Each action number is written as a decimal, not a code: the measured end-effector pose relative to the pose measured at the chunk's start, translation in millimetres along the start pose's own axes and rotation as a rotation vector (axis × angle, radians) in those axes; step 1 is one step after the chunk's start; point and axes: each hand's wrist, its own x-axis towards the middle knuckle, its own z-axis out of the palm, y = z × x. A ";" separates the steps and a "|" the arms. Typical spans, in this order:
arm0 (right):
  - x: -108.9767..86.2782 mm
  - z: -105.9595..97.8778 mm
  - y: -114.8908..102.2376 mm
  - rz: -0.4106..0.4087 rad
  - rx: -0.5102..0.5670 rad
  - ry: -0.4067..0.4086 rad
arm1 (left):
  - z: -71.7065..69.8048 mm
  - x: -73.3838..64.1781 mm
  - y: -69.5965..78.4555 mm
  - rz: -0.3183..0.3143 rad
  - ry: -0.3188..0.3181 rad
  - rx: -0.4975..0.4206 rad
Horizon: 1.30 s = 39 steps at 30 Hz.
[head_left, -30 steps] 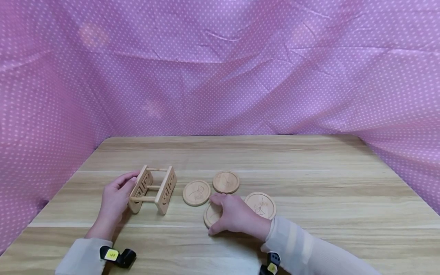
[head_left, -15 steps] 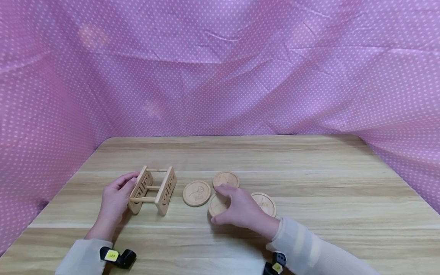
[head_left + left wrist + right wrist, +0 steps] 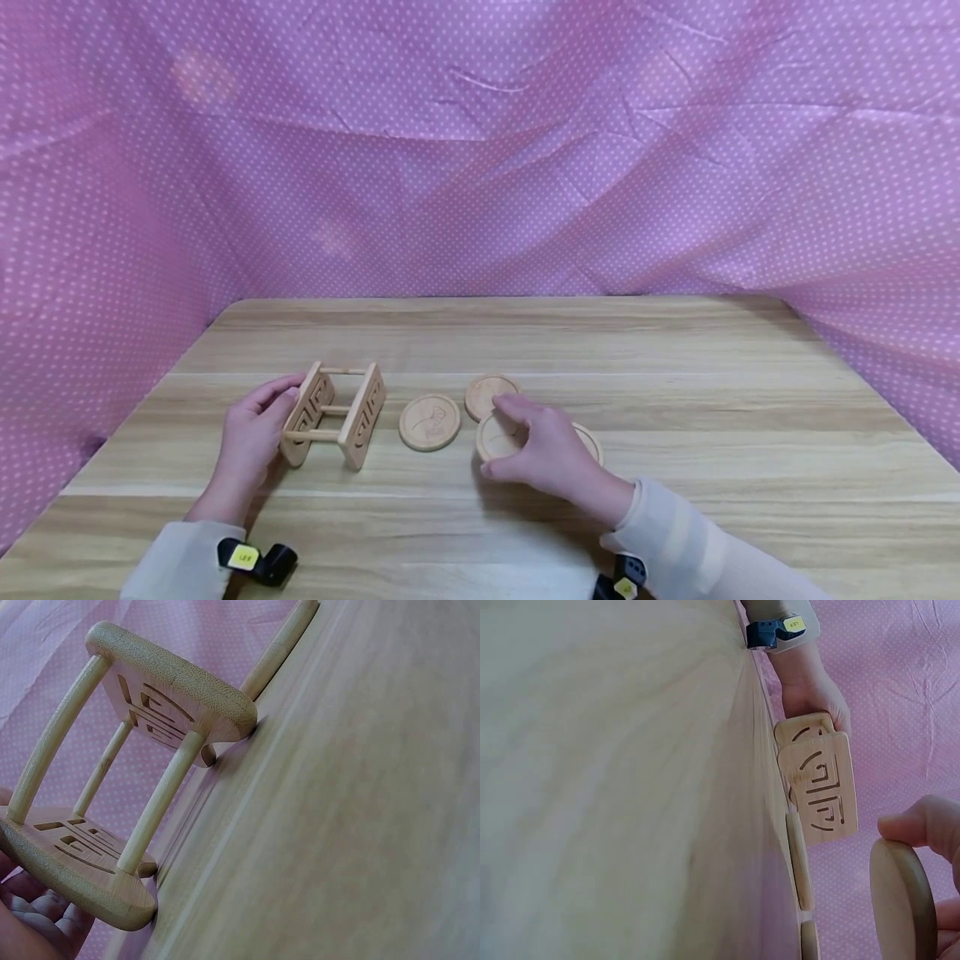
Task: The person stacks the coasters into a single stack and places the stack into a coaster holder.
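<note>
My left hand (image 3: 251, 433) holds the left side panel of a wooden coaster rack (image 3: 365, 412), whose two carved panels are joined by round rods. In the left wrist view the rack (image 3: 180, 682) stands on the table with no coaster in it. Between thumb and fingers, my right hand (image 3: 558, 458) pinches a round wooden coaster (image 3: 495, 443) by its edge. The right wrist view shows this coaster (image 3: 894, 900) raised off the tabletop and tilted. An engraved coaster (image 3: 430, 422) lies right of the rack, another coaster (image 3: 483, 393) lies farther back, and a third coaster (image 3: 591, 442) is partly covered by my right hand.
The wood-grain table (image 3: 675, 358) reaches back to a pink dotted cloth (image 3: 480, 167) hung behind and along both sides. Black wrist cameras sit on both sleeves, the left camera (image 3: 258, 560) close over the tabletop.
My right hand has lifted the coaster and carried it to the right and slightly back, over toward the right-hand coaster. The left hand and the rack have stayed put.
</note>
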 end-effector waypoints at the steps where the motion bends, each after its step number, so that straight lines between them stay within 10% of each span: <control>1: -0.6 -0.8 0.8 0.006 0.001 0.007 | 0.0 -0.2 0.1 0.000 0.001 0.014; 39: -23.0 -28.5 32.3 0.099 -0.047 0.100 | 1.5 -2.3 1.4 -0.018 0.000 -0.018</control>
